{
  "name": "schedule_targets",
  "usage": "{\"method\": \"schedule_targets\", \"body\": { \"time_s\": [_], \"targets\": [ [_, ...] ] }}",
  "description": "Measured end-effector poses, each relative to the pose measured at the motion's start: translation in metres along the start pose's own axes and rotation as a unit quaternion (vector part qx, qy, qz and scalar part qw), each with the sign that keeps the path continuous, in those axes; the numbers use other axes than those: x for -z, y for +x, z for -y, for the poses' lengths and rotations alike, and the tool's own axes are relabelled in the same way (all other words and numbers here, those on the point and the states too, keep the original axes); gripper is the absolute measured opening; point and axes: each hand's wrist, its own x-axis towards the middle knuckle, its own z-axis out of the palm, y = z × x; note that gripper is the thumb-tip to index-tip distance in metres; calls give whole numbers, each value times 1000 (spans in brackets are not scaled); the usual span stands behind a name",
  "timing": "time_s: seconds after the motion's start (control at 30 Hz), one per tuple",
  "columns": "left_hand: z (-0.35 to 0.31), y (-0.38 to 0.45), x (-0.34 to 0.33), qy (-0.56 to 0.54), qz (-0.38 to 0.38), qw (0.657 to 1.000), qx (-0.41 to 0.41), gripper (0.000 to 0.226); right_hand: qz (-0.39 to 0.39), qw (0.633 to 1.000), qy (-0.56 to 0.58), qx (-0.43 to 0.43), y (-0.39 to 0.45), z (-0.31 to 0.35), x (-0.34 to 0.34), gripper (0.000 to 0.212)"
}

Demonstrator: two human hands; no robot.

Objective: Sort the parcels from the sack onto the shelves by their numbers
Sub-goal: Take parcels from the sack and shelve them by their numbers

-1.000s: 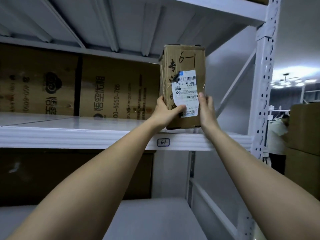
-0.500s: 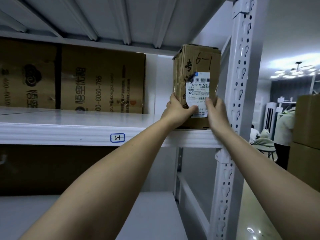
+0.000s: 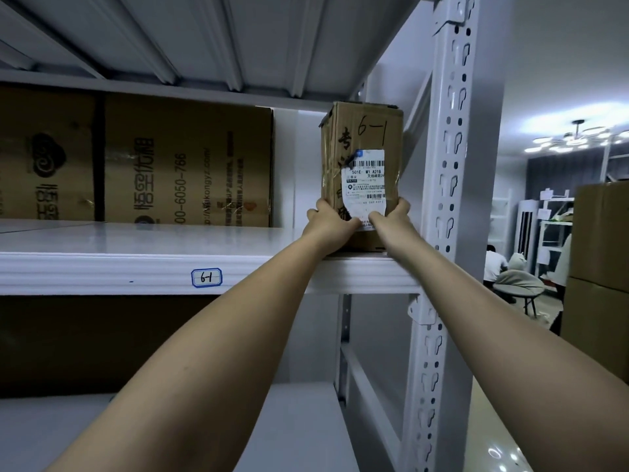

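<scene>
A brown cardboard parcel (image 3: 362,172) stands upright just right of the frame's centre, at the far right end of a white shelf (image 3: 136,240), close beside the perforated upright post (image 3: 449,185). "6-1" is handwritten near the parcel's top, above a white shipping label. On the shelf's front edge, left of centre and lower, a small blue-bordered tag (image 3: 206,278) reads what looks like "6-1" as well, so the parcel appears to match this shelf.

Both arms reach up from the bottom of the frame. The left hand (image 3: 328,223) grips the parcel's lower left edge, fingers curled round the corner; the right hand (image 3: 391,218) grips the lower right edge, its thumb lying over the foot of the label. Neither has let go. The parcel's base seems to rest on the shelf board, though the hands cover part of that line.

This one parcel looks all but placed: it is on the matching shelf and only needs releasing, perhaps after a nudge further back. Large printed cartons (image 3: 153,165) line the back of the same shelf at centre left. The sack is not in view, so how many parcels remain to sort cannot be told.
</scene>
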Motion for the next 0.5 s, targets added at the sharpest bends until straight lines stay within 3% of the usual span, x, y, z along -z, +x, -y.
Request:
{"method": "schedule_targets", "body": {
  "time_s": [0.5],
  "targets": [
    [-3, 11, 3, -46, 30, 996, 75, 57, 17, 999, -3, -27, 19, -4, -10, 58]
  ]
}}
